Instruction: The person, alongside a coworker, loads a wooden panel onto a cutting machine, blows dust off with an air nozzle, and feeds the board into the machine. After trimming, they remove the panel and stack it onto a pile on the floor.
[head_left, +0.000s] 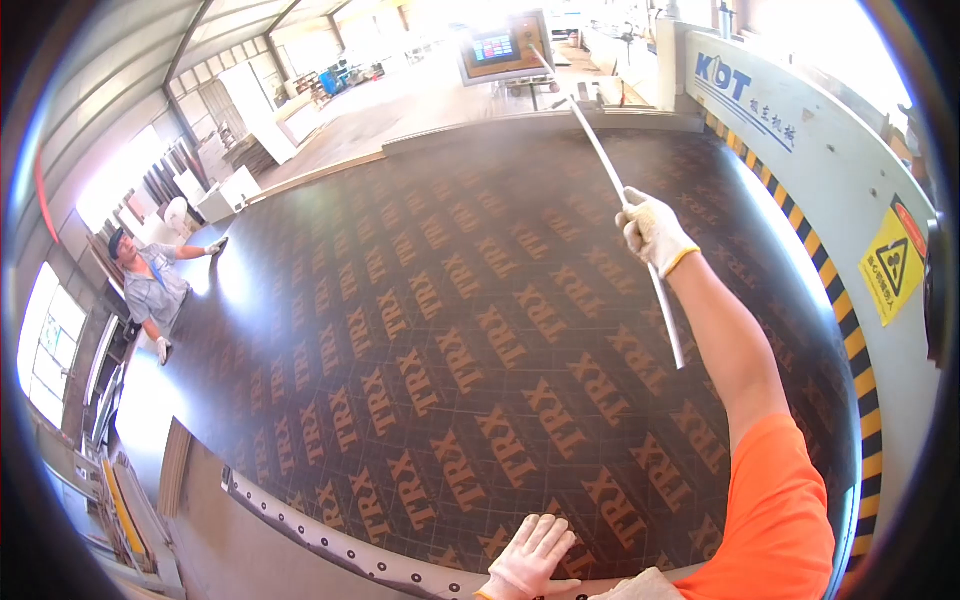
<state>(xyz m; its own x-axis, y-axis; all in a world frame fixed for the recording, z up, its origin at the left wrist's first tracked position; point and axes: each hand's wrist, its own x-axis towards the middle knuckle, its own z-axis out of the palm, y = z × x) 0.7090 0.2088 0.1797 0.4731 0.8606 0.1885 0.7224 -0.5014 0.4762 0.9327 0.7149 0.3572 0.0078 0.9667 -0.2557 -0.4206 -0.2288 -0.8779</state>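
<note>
Gripping that white stick in the right hand, out over the dark board, resting the empty left hand near its edge, pointing at the control panel, perhaps risking a wrong press from wobble at such length!

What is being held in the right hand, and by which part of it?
The right hand grips a thin white rod along its shaft, nearer the lower end.
</note>
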